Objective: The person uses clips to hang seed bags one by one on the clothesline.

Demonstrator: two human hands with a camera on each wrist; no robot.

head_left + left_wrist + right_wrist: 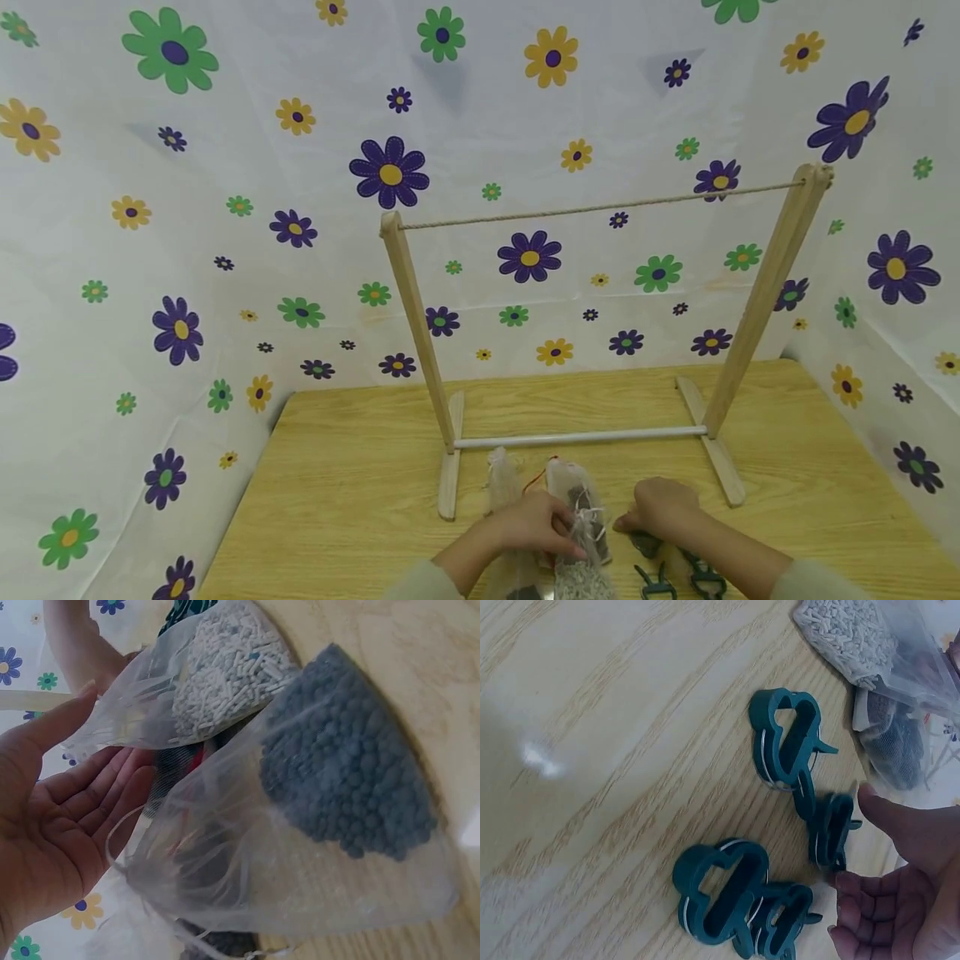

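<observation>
Several see-through mesh bags lie in front of a wooden rack. My left hand [534, 525] is over them, fingers loosely bent, and in the left wrist view its thumb and fingers stand apart around the neck of the bag of white pellets [236, 671]. Close by is a bag of dark round pellets [345, 761] with drawstrings. My right hand [663, 508] pinches a green plant clip [831, 832] between thumb and index finger, low over the table. More green clips [786, 739] lie beside it, a larger one [721, 892] among them.
The rack has two wooden posts [761, 308], a rope [600, 209] strung between their tops and a white bar [581, 437] low down. A flower-printed cloth [480, 133] surrounds the wood-grain table [330, 483]. Another bag [892, 739] with dark contents lies between the hands.
</observation>
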